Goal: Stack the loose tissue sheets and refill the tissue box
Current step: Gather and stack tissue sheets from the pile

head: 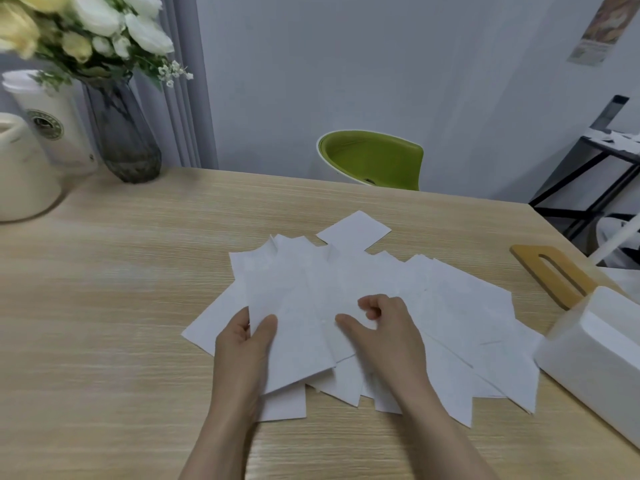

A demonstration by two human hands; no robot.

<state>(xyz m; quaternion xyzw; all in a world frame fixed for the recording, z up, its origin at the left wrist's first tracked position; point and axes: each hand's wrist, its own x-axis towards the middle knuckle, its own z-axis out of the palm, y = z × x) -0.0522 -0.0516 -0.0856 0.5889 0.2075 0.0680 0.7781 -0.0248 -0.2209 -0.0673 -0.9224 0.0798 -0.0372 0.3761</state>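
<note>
Two bare forearms reach in from the near edge: the left hand (247,341) pinches the near-left edge of a thin white tissue sheet (294,327) between thumb and fingers, while the right hand (384,327) rests on the spread with its fingers loosely curled, holding nothing. Loose white tissue sheets (460,327) lie fanned and overlapping at the middle of the pale wood-grain table (104,306). At the right edge stands the white plastic tissue box (595,355), with its flat slotted wooden lid (550,275) lying just beyond.
</note>
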